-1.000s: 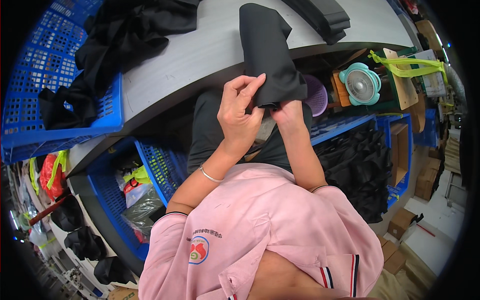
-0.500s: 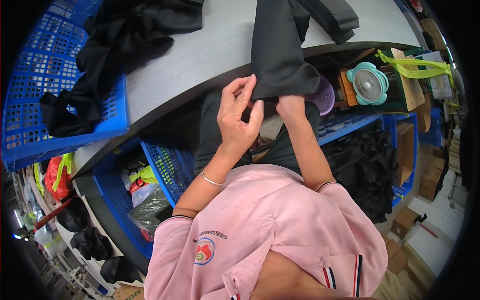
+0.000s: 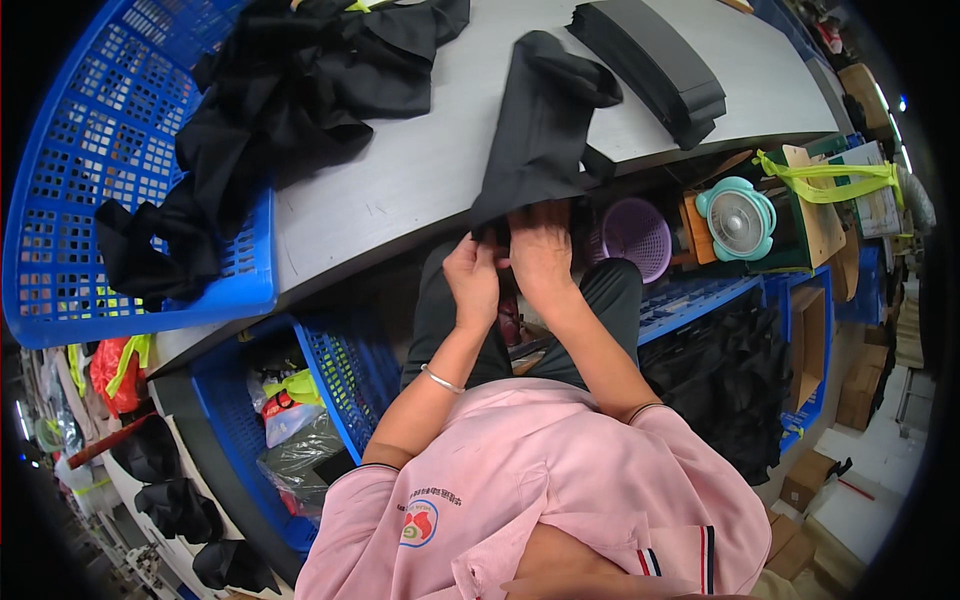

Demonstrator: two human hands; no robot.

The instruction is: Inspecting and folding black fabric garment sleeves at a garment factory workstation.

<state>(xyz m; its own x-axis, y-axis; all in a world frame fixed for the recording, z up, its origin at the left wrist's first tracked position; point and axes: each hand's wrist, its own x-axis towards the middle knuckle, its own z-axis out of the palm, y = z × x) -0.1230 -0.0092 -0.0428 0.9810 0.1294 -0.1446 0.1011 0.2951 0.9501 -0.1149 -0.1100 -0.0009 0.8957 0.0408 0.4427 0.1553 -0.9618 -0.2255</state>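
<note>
A tube-like black fabric piece (image 3: 535,140) lies over the table's near edge, its far end folded into an open loop. At its near left corner, my left hand (image 3: 472,283) is closed with thumb and fingers pinched together on the hem. Close beside it, my right hand (image 3: 542,255) grips the same near edge, its fingertips partly hidden under the cloth. Both hands are just off the table, above my lap. Farther right on the table rests a neat stack of black folded pieces (image 3: 655,70).
Loose black cloth (image 3: 310,80) spreads over the table's left side and into a blue basket (image 3: 140,330). Below stands another blue crate (image 3: 240,420) with bagged items. A purple basket (image 3: 637,238) and a turquoise fan (image 3: 740,218) are at the right, beyond the grey table edge (image 3: 400,235).
My left hand, spread beside the cloth before, has closed on its corner. My right hand has shifted left toward it. The cloth's far end now shows on the table; the view has tilted slightly.
</note>
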